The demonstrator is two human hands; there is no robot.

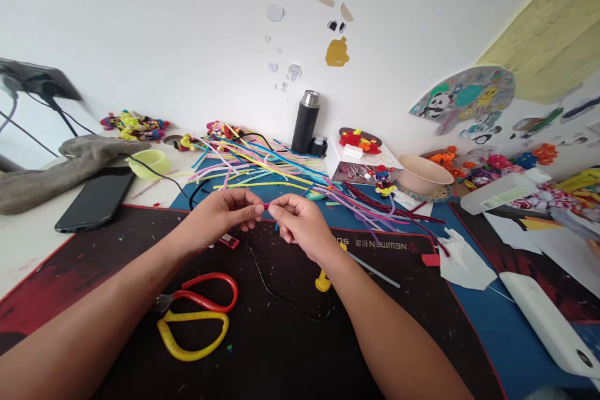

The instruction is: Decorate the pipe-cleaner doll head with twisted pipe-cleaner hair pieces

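My left hand and my right hand meet over the black mat, thumbs and fingertips pinched. Between them shows a small magenta fuzzy piece, apparently pipe cleaner, mostly hidden by the fingers. A bit of blue sticks out below my right fingertips. On the mat under my left forearm lie scissors with one red and one yellow handle. A yellow plastic piece rests by my right wrist. Behind the hands spread many coloured pipe cleaners.
A black phone and a yellow-green bowl stand left. At the back are a black thermos, a white box and a beige bowl. Right lie a crumpled tissue and a long white device.
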